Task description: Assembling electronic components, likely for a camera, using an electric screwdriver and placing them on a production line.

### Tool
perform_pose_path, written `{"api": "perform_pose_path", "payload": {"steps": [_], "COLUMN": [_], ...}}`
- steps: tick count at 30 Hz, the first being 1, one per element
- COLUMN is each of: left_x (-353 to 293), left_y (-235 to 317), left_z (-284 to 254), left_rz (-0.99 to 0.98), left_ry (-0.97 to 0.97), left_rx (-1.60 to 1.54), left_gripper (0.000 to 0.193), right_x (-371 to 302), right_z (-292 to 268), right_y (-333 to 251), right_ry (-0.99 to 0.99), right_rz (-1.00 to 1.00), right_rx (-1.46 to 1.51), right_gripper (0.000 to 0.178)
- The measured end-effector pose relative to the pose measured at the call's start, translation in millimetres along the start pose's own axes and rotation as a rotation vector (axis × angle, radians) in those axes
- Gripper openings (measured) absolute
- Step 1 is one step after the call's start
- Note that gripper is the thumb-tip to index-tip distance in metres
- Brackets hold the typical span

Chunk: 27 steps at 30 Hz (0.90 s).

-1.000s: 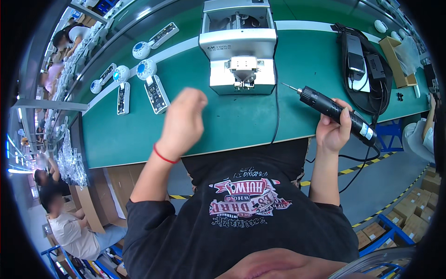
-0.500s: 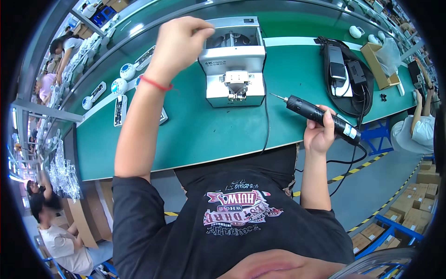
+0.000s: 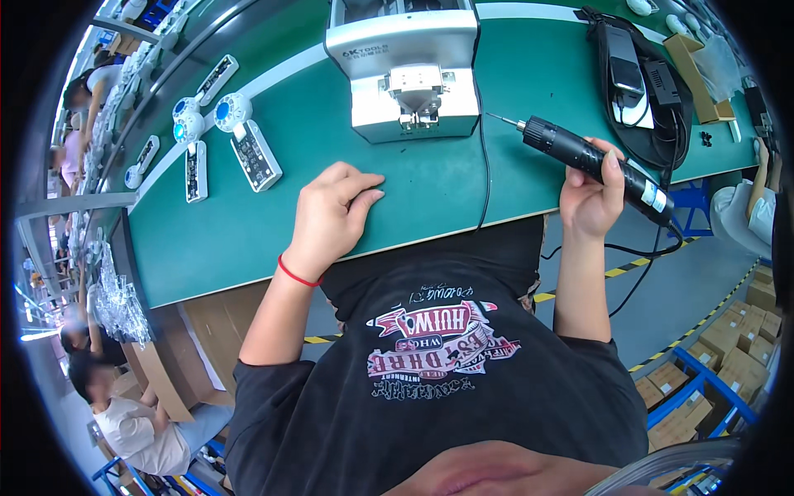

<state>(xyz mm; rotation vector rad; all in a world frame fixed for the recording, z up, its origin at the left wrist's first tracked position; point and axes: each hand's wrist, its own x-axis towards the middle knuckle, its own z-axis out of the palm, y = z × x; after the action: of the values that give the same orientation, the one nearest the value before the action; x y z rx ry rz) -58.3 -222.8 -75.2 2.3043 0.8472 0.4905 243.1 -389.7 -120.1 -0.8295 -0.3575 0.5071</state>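
My right hand grips a black electric screwdriver about its barrel, the thin bit pointing left toward a silver machine. That machine, a screw feeder, stands at the table's far middle. Low over the near part of the green mat, my left hand has its fingers bent together and the thumb close to them. Whatever may be between those fingertips is too small or hidden to tell. Left of the feeder lie white devices with round heads and handles, one of them with a bare circuit board in its handle.
A black bag with a power unit and cables lies at the right. Beyond it stands an open cardboard box with clear plastic. The screwdriver's cable hangs by the table edge. Co-workers sit at left and right.
My left hand has come down from the feeder's top tray to the near mat. The screwdriver stays in my right hand, shifted slightly. The head view has tilted lower toward the table.
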Motion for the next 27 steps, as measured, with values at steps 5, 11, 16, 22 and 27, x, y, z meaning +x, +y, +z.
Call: {"api": "perform_pose_path", "payload": {"steps": [5,11,16,22,27], "left_x": [7.0,23.9,31.2,33.6,35.7], "left_y": [-3.4,12.9,23.5,17.0,14.9], "left_z": [6.2,18.8,45.2,60.4,56.5], "left_rz": [0.191,0.251,0.152,0.117,0.174], "left_ry": [-0.028,0.052,0.232,0.336,0.327], "left_rx": [0.160,0.322,0.380,0.449,0.400], "left_gripper": [0.006,0.006,0.006,0.006,0.007], "right_x": [-0.9,-0.2,-1.0,-1.2,-1.1], "right_z": [-2.1,-2.8,-2.0,-5.2,-4.1], "right_y": [-1.4,-1.7,-1.7,0.0,-1.7], "right_ry": [-0.017,-0.002,-0.008,-0.050,-0.062], "right_rz": [-0.004,-0.023,-0.023,-0.027,-0.025], "right_rx": [-0.008,-0.020,-0.013,-0.008,0.016], "right_gripper": [0.028,0.028,0.028,0.027,0.027]}}
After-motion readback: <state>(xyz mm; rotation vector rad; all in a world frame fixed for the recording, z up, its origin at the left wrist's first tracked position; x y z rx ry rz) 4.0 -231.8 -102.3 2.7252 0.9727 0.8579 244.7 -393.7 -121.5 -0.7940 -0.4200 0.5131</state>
